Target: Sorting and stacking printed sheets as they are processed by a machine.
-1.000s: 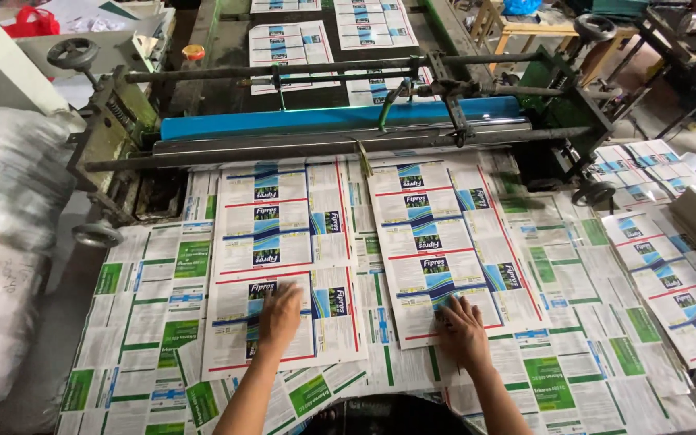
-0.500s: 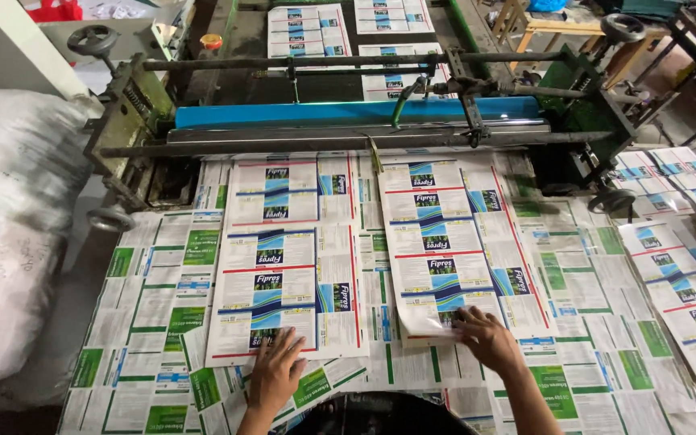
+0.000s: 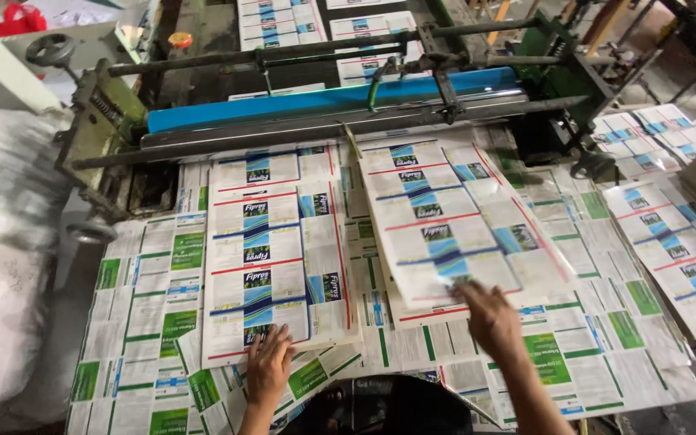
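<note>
Two printed-sheet stacks (image 3: 279,250), green-printed sheets (image 3: 155,322) covering table, blue roller (image 3: 332,101) behind

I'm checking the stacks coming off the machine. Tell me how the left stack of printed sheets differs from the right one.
The left stack lies square to the machine; the right stack is turned at an angle. The left hand rests flat on the left stack's near edge, while the right hand is on the right stack's near edge, where the glossy top sheet looks slightly lifted. Both show the same blue, green and white print with red lines, on green-and-white sheets.
</note>
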